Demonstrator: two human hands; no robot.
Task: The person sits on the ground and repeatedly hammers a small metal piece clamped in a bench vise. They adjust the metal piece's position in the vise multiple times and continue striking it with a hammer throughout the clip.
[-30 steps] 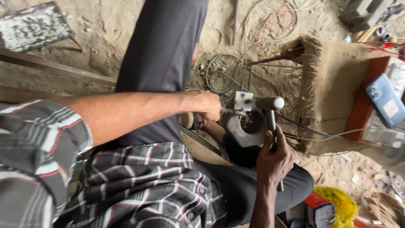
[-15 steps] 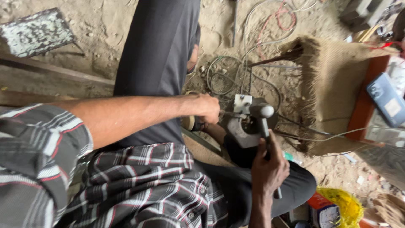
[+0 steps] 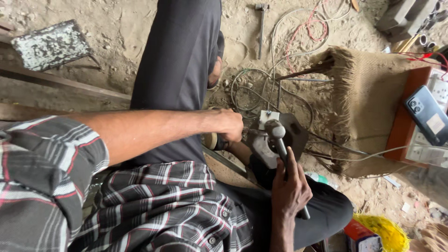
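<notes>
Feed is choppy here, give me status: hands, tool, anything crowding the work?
Left hand steadies the dark metal part. Right hand grips the hammer, head on the part. Loose wires close behind.

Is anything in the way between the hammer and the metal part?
Nothing visible. The right hand holds the hammer with its head right at the metal part. The left hand grips beside it, not under the head.

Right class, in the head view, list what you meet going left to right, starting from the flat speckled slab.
Speckled slab → left hand → hammer → right hand → burlap mat → phone.
</notes>
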